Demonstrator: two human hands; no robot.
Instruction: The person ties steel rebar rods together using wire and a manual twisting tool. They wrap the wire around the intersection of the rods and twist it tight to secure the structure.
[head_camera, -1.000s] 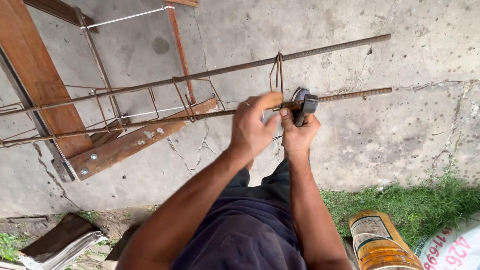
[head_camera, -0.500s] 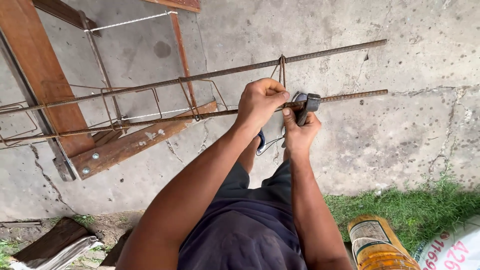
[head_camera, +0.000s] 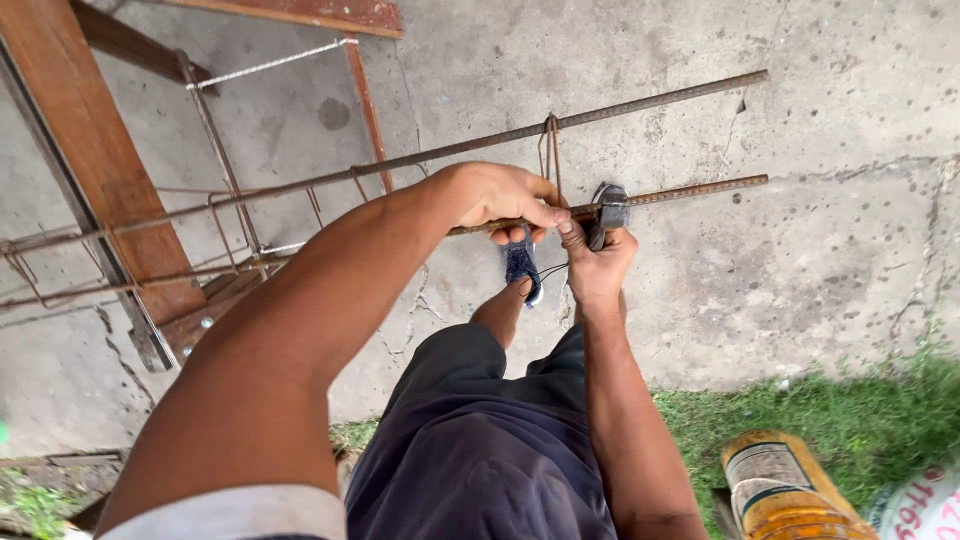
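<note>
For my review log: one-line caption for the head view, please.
Left hand grips the nearer rebar beside a wire stirrup; right hand holds a tool against it.

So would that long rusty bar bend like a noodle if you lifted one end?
Probably not. The near rebar juts straight past the left hand and right hand without drooping, so it looks stiff. Being long steel, it is likely heavy. Its ribbed, rusty surface should grip rather than slip.
</note>
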